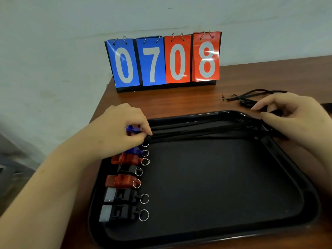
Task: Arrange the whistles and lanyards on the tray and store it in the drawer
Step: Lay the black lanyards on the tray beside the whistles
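Note:
A black tray (206,238) lies on the wooden table. Several whistles stand in a column along its left side: blue (133,150), red (125,159), black (128,170), red (119,180) and two black-and-grey ones (118,195), each with a metal ring. Black lanyards (206,133) stretch across the tray's far part. My left hand (122,130) pinches the left end of a lanyard over the top whistles, with a blue whistle partly under its fingers. My right hand (291,119) grips the lanyards' right end at the tray's far right corner.
A flip scoreboard (164,62) reading 0708 stands at the back of the table (179,103) against the wall. More black lanyards (251,97) lie on the table beyond my right hand. The table's left edge runs close to the tray.

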`<state>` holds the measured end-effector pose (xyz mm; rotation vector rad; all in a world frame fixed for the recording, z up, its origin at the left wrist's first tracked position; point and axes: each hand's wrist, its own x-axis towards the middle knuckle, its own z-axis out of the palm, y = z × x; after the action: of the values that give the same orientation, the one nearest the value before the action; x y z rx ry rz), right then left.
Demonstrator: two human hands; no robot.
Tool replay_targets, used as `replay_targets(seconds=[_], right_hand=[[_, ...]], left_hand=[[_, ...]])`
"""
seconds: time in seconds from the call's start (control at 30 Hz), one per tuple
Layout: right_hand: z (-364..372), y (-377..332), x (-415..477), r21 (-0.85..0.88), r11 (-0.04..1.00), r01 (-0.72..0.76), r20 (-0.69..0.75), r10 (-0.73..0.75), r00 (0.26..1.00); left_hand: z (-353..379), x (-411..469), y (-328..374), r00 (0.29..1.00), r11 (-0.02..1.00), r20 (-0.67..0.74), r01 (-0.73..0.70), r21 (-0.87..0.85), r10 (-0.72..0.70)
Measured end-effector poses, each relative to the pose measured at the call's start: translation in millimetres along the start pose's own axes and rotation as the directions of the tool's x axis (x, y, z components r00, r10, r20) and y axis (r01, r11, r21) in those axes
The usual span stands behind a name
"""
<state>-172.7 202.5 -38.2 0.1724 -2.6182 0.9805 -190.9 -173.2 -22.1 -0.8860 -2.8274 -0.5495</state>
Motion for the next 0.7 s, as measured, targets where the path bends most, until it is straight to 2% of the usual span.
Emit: replay_targets(seconds=[0.17,0.37,0.7], right_hand=[[0.1,8.1,2.2,-0.077,0.997,0.014,0.099,-0.006,0.995],[-1.8,7.3,2.2,-0.093,0.994,0.06,0.112,-0.05,0.992],[-1.7,8.3,1.9,-0.117,0.992,0.051,0.181,-0.029,0.983]], left_hand=[[2.4,-1.1,-2.0,0.994,1.0,0.107,-0.007,0.024,0.004],[3.8,-1.8,-1.1,0.991,0.996,0.133,-0.039,0.076,0.028],[8.5,-1.0,2.2,0.988,0.992,0.152,-0.048,0.116,0.03]])
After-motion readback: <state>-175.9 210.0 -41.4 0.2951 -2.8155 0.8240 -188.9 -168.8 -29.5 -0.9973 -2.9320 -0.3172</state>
